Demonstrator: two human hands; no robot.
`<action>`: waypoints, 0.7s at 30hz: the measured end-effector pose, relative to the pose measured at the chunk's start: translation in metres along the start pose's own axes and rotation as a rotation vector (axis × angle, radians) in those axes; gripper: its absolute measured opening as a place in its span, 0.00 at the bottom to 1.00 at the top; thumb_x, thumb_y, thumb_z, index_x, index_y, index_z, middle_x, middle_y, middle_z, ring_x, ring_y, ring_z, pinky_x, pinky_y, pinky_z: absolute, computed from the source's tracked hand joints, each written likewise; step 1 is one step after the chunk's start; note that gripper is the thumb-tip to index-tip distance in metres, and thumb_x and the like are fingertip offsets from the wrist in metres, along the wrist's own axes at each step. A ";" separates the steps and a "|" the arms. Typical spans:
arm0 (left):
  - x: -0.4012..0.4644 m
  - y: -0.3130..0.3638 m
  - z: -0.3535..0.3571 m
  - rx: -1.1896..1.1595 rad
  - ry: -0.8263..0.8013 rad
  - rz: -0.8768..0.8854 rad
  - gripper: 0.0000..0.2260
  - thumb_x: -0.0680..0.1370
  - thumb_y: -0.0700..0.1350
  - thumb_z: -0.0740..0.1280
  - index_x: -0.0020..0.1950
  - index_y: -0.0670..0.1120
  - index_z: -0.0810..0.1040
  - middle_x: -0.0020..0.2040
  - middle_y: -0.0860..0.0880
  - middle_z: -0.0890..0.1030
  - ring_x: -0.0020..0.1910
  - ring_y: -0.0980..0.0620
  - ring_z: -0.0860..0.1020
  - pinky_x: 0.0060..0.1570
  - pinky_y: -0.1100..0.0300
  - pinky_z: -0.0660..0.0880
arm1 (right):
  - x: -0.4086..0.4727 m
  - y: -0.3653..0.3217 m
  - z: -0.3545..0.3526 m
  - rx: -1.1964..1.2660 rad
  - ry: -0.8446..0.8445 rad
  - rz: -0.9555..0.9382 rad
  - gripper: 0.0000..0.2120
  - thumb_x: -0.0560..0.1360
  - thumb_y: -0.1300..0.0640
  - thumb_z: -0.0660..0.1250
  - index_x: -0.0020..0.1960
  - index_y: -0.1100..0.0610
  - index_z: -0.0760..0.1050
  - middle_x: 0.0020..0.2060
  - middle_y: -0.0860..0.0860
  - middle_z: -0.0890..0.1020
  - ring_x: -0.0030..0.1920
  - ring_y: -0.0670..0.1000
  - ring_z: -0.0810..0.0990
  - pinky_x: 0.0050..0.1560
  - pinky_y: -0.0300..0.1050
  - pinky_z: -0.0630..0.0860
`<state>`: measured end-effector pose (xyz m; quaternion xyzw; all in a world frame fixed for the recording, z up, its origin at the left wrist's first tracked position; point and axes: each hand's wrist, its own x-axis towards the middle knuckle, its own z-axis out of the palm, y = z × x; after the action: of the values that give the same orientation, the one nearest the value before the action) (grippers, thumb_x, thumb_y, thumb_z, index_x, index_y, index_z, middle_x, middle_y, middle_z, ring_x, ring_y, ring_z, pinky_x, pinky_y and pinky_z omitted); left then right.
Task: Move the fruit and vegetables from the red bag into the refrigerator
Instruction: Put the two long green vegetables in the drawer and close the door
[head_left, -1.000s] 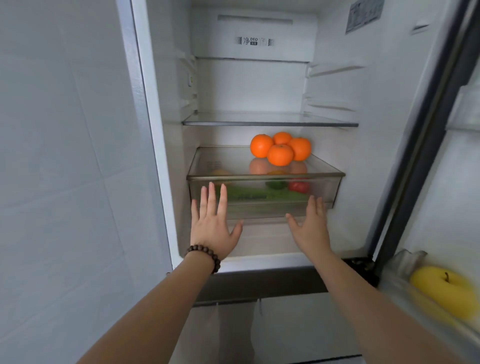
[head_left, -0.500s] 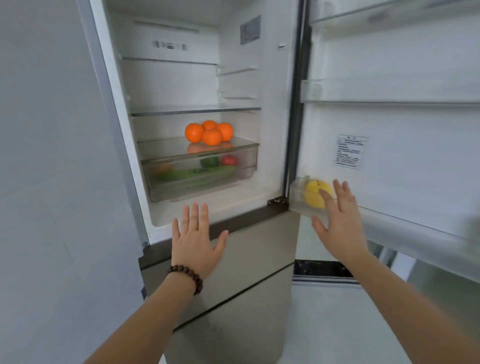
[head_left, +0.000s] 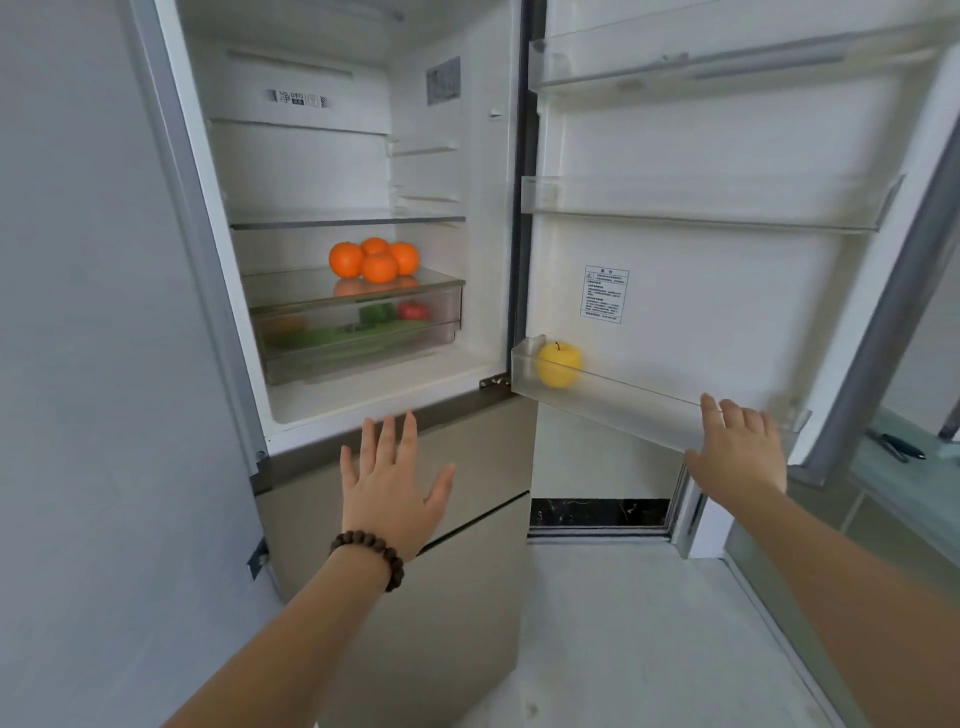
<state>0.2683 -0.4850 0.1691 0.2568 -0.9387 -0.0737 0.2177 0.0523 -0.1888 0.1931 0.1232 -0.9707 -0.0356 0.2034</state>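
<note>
From the head camera, the refrigerator (head_left: 467, 171) stands with its door (head_left: 701, 291) swung wide. Four round, bright oranges (head_left: 374, 258) sit clustered on the glass cover above the clear drawer (head_left: 358, 332), which holds green vegetables and a red one. A smooth yellow apple (head_left: 558, 365) rests in the lowest door bin (head_left: 649, 410). The left hand (head_left: 392, 488) hovers with fingers spread and empty; the right hand (head_left: 740, 452), fingers extended and holding nothing, lies against the bin's front.

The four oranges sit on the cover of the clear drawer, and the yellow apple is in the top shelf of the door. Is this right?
Not quite. The head view shows the yellow apple in the lowest door shelf, not the top one. The four oranges do sit on the cover of the clear drawer.
</note>
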 end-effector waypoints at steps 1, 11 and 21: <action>-0.006 0.004 0.000 0.003 -0.006 -0.004 0.34 0.77 0.65 0.46 0.77 0.49 0.41 0.78 0.48 0.44 0.76 0.48 0.38 0.74 0.45 0.40 | -0.004 0.000 -0.001 0.005 -0.003 -0.019 0.34 0.75 0.49 0.57 0.75 0.56 0.47 0.73 0.55 0.61 0.71 0.57 0.59 0.74 0.52 0.51; -0.050 0.030 -0.013 0.010 -0.001 -0.038 0.33 0.77 0.65 0.45 0.77 0.50 0.42 0.78 0.49 0.46 0.76 0.47 0.37 0.74 0.44 0.40 | -0.058 -0.045 -0.033 0.056 -0.035 -0.176 0.35 0.76 0.49 0.55 0.75 0.63 0.43 0.75 0.58 0.53 0.74 0.57 0.54 0.74 0.51 0.52; -0.076 0.019 -0.037 0.038 0.094 -0.101 0.33 0.77 0.65 0.45 0.78 0.51 0.43 0.78 0.49 0.46 0.76 0.48 0.38 0.74 0.45 0.39 | -0.116 -0.076 -0.094 0.299 0.380 -0.522 0.32 0.75 0.50 0.61 0.75 0.59 0.54 0.76 0.57 0.53 0.76 0.57 0.46 0.75 0.57 0.45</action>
<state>0.3352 -0.4303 0.1784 0.3111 -0.9145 -0.0548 0.2527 0.2108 -0.2350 0.2250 0.4000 -0.8457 0.0794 0.3441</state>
